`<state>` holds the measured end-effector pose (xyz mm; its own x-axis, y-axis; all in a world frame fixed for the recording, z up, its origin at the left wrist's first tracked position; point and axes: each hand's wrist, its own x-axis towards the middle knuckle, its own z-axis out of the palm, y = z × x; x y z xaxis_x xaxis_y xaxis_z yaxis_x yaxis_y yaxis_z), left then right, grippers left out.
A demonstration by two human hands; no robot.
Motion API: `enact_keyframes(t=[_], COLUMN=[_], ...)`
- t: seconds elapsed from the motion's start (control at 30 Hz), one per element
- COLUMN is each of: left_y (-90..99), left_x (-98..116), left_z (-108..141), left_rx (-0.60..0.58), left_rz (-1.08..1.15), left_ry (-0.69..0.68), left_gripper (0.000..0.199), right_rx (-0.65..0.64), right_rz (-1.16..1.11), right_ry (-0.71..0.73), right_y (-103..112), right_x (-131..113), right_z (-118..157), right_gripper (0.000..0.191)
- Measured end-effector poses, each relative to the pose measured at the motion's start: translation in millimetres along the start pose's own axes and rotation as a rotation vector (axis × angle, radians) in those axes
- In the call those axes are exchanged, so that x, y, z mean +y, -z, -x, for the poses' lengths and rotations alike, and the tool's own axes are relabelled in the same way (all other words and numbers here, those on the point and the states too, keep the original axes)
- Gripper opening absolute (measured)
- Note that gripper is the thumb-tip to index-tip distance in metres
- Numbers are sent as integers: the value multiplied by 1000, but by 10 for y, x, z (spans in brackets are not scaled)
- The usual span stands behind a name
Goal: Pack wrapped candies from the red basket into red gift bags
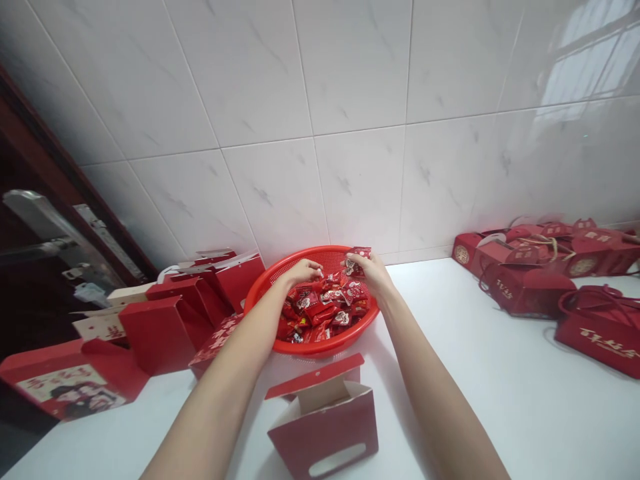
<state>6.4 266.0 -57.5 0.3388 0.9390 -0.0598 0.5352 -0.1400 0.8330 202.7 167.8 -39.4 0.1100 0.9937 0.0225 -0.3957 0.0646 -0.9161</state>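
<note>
A red plastic basket [264,280] stands against the wall, filled with wrapped candies [320,310] in red and patterned wrappers. Over its right rim, my right hand [374,272] pinches a red candy packet [356,261] with a pale design. My left hand [304,271] is over the left part of the basket, its fingertips drawn together; what they hold, if anything, is too small to make out. Between my forearms, close to me, an upright red gift box [327,427] has its top flap raised and an oval cutout in its front. Its inside bottom is hidden.
Several upright red gift boxes [155,333] crowd the left side, the nearest with a picture [75,393]. On the right sit several folded red boxes [525,283] and a corded red bag [600,327]. Behind is a tiled wall [350,180]; a door handle [40,213] is far left.
</note>
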Motion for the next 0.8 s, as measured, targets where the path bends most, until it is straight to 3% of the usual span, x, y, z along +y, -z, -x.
enact_keyframes(t=[0.2,0.37,0.53,0.8], left_y=[95,59,10,-28], left_x=[177,290,365,444], left_z=[-1,33,70,137], left_rx=[-24,-126,-228,-239], left_rz=[297,510,507,563], left_ry=[-36,-119,-166,-189], left_gripper=[29,30,34,38], right_rx=[18,21,14,-10], right_rz=[6,16,27,70], right_ry=[-8,3,32,92], right_y=[-12,5,27,52], right_x=[-29,-7,26,78], right_z=[7,-11,-32,-75], right_gripper=[5,8,14,22])
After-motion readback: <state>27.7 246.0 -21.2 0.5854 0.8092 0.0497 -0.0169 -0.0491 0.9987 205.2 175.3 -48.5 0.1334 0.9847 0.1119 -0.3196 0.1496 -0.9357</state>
